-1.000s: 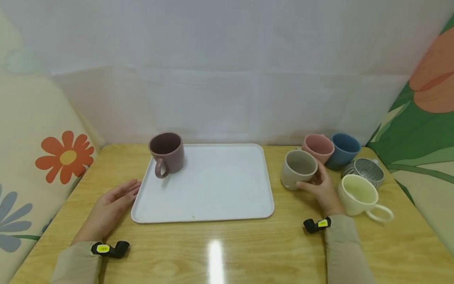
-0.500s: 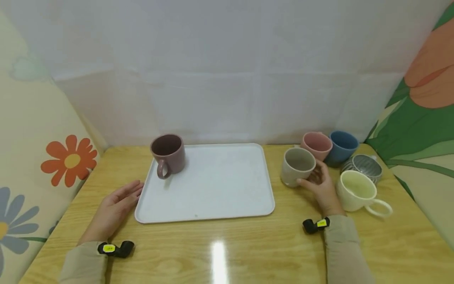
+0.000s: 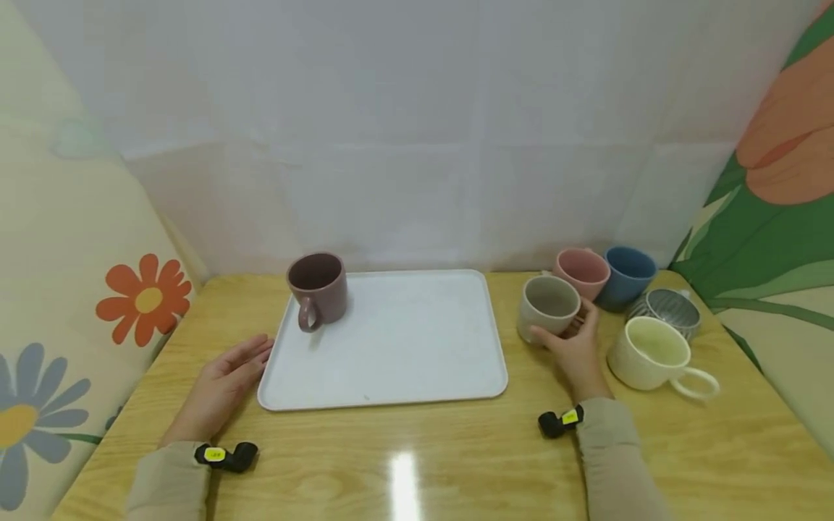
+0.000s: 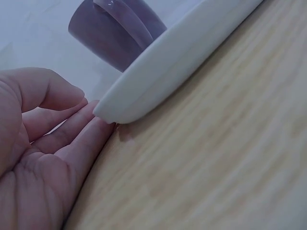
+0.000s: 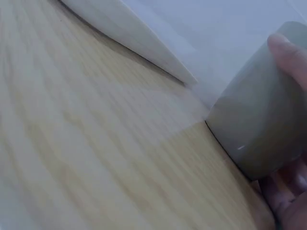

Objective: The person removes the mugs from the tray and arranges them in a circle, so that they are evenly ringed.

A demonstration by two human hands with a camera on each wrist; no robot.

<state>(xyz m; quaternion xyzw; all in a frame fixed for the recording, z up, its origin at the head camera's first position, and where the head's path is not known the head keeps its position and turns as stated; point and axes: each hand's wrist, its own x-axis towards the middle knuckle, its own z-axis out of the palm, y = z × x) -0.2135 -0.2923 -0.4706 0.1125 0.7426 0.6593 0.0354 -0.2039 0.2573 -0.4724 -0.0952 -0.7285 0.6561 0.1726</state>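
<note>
In the head view my right hand (image 3: 573,347) grips a grey mug (image 3: 536,318), thumb on its near side and fingers round its right side. The right wrist view has this mug (image 5: 259,110) upright with its base at the wooden surface and my thumb (image 5: 290,57) against its wall. My left hand (image 3: 218,387) lies at the left edge of the white tray (image 3: 410,362), fingers fairly straight. From the left wrist, its fingertips (image 4: 91,112) touch the tray's rim (image 4: 153,79). A mauve mug (image 3: 329,297) stands on the tray's back left, handle towards me.
Right of the grey mug stand a pink mug (image 3: 583,269), a blue mug (image 3: 625,282), a grey streaked cup (image 3: 671,311) and a pale yellow cup (image 3: 641,365), closely grouped. A white cloth (image 3: 391,195) hangs behind the wooden table (image 3: 326,463). Floral panels flank both sides.
The view has shifted slightly. My right hand has moved a little left, its thumb further across the grey mug's near side. My left hand stays at the tray's edge.
</note>
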